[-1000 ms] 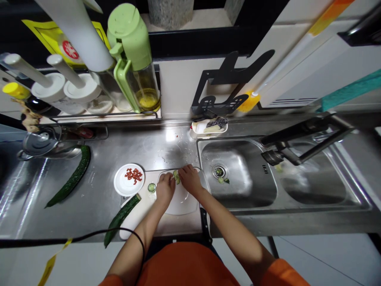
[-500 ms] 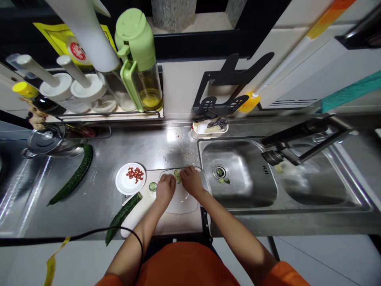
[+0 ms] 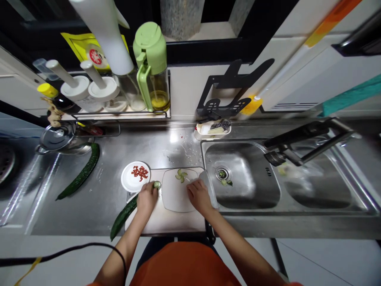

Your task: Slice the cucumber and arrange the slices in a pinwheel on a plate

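Observation:
My left hand [image 3: 147, 200] is at the left of the cutting board [image 3: 149, 223], its fingers closed on a small stack of cucumber slices [image 3: 156, 185]. A white plate [image 3: 175, 197] with rounded corners lies on the board. Several cucumber slices [image 3: 180, 175] form a small fan near its far edge. My right hand [image 3: 200, 195] is over the plate's right side with fingers curled together; what they hold, if anything, is hidden. Beside it lies a knife [image 3: 210, 188], blade along the board's right edge. A cut cucumber [image 3: 123, 217] rests left of my left hand.
A round white plate [image 3: 127, 177] of red diced pieces stands left of the board. A whole cucumber [image 3: 81, 174] lies farther left. The double sink [image 3: 245, 174] with its faucet [image 3: 297, 143] is at the right. A condiment rack [image 3: 125, 115] with jars and an oil bottle [image 3: 153, 71] stands behind.
My left hand has moved left from the plate to the small cucumber stack. My right hand has drawn back and right, uncovering the fanned slices. The view has shifted slightly.

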Demonstrator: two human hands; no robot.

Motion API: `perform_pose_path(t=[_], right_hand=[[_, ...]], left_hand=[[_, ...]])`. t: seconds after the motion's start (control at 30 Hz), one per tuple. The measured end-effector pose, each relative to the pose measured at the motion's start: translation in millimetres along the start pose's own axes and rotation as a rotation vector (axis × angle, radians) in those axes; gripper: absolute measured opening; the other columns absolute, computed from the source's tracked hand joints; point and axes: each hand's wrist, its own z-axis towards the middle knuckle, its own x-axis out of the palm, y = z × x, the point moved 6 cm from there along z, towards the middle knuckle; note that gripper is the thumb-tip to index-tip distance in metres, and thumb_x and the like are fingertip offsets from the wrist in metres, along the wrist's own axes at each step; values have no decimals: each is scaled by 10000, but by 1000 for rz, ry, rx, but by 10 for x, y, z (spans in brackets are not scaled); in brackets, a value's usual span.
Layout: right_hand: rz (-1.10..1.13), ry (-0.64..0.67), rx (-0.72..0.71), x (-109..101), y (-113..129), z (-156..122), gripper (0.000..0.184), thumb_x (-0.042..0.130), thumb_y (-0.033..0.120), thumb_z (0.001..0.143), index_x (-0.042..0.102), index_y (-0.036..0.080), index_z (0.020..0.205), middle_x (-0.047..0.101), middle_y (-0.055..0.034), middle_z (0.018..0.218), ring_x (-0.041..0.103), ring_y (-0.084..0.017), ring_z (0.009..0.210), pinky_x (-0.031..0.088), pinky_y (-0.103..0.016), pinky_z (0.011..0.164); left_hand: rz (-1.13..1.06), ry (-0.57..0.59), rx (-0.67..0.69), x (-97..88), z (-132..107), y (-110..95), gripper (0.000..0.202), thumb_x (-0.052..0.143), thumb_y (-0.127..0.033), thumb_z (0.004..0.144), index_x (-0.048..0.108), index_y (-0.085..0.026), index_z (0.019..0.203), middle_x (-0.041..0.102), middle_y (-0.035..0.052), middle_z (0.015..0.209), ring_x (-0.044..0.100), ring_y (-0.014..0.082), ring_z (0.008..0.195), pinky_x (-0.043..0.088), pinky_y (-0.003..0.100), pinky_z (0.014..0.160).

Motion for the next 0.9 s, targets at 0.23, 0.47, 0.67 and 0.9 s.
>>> perform_pose_path(t=[0.23, 0.47, 0.67, 0.9], right_hand=[[25, 35, 17, 42, 157, -184, 128, 543, 137, 856, 660, 185, 832, 598, -63, 850, 445, -220, 935, 341, -320, 755], [-2, 51, 19, 106, 186, -280, 110, 555, 146, 857, 643, 195, 815, 598, -52, 852, 442, -218, 940, 328, -319, 748], [-9, 64, 18, 94, 214, -305, 121, 544, 147, 863, 649, 194, 828, 601, -52, 849, 444, -216, 938, 329, -317, 742], [-14, 58, -1, 80, 260, -292, 136, 533, 147, 866, 652, 196, 823, 599, -54, 838, 438, -214, 930, 342, -318, 767]], left_hand=[[111, 17, -1, 35, -27, -68, 356, 454, -265, 891, 580, -166, 1208, 632, 117, 1090, 631, 186, 851, 457, 278, 730], [133, 34, 20, 70, 15, -92, 327, 431, -253, 903, 589, -174, 1178, 626, 113, 1086, 629, 177, 836, 453, 270, 712], [140, 43, -16, 76, 23, -72, 320, 443, -264, 894, 588, -180, 1166, 649, 106, 1067, 634, 189, 842, 444, 279, 718], [111, 49, -23, 80, 40, -56, 314, 436, -267, 888, 605, -158, 1129, 658, 111, 1046, 631, 203, 881, 441, 289, 753]])
